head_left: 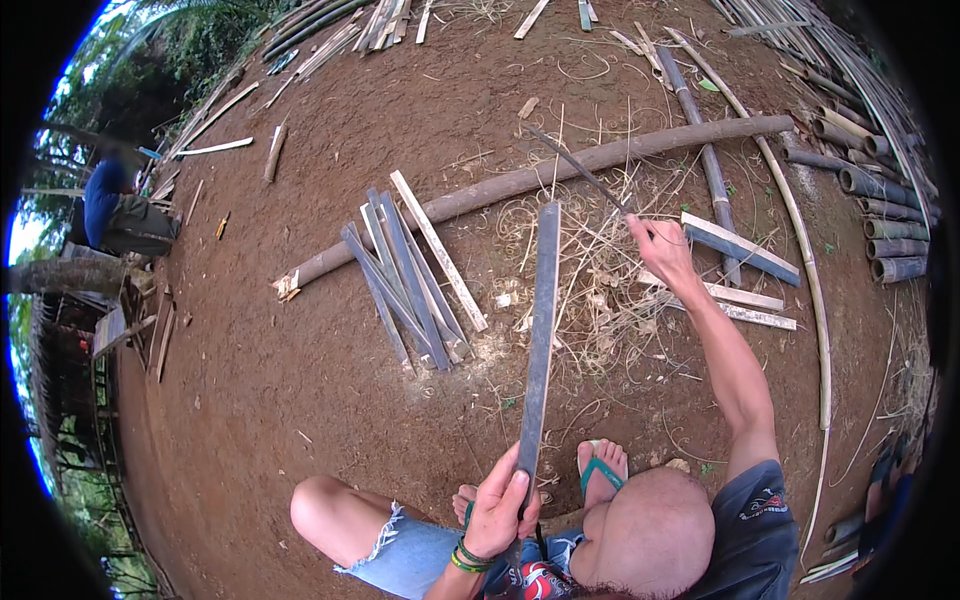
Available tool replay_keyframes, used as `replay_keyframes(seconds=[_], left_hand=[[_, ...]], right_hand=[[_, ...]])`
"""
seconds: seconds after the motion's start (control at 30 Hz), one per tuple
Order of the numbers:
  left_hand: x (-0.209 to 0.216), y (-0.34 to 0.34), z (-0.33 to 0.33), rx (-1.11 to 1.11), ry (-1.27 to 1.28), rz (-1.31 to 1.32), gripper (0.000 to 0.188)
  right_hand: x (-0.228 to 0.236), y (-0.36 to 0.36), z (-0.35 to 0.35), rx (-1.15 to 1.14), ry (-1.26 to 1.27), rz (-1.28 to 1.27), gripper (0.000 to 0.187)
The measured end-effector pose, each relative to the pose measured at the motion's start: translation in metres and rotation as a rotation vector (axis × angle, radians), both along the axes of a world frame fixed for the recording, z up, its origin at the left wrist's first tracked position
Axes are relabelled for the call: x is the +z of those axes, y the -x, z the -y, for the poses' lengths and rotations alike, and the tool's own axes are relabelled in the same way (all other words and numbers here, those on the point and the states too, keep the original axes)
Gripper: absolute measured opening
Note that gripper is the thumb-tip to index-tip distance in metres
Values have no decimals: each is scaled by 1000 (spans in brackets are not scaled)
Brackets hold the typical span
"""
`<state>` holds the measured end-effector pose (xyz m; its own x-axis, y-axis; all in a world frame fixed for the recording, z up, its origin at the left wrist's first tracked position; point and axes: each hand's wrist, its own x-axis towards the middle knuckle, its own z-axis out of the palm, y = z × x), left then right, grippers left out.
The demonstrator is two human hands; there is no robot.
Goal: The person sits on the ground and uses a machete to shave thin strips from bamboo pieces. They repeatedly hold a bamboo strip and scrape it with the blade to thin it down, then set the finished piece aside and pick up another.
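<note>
My left hand (pixel 497 510) is closed around the lower part of a long bamboo slat (pixel 543 320). The slat stands out from my lap with its dark outer skin in view. Out to the right, my right hand (pixel 660 250) grips a long, narrow knife (pixel 580 168). Its dark blade points up and left, apart from the slat, and its handle is hidden in my fist. Thin curled bamboo shavings (pixel 600 290) lie on the ground between my hands. Just beyond my right hand is a split bamboo piece (pixel 740 250), with others below it.
A wooden pole (pixel 470 197) lies across the ground ahead. Bamboo slats (pixel 405 270) are heaped left of centre. Cut bamboo tubes (pixel 895 230) are stacked at the right. Another person (pixel 125 210) sits far left. My sandalled foot (pixel 603 470) rests below the shavings.
</note>
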<state>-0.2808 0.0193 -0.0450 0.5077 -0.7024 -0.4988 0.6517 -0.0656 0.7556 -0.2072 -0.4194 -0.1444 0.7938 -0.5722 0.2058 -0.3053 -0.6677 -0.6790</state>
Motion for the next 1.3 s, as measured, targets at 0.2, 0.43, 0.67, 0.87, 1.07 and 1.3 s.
replay_keyframes(seconds=[0.2,0.43,0.67,0.87,1.07,1.3], left_hand=[[-20,-31,33,242,-121,-5,52],[-27,-39,42,200,-282,160,52],[-3,2,27,115,-127,102,52],[-19,-27,36,225,38,-156,49],[-15,-31,47,204,27,-176,48],[4,-21,36,127,16,78,52]], right_hand=[[-3,49,-116,400,-173,-54,62],[11,81,-184,678,-61,55,53],[-5,15,-43,103,-178,-94,62],[23,44,-112,430,-218,-42,59],[40,89,-185,735,-24,22,53],[47,56,-136,656,125,87,61]])
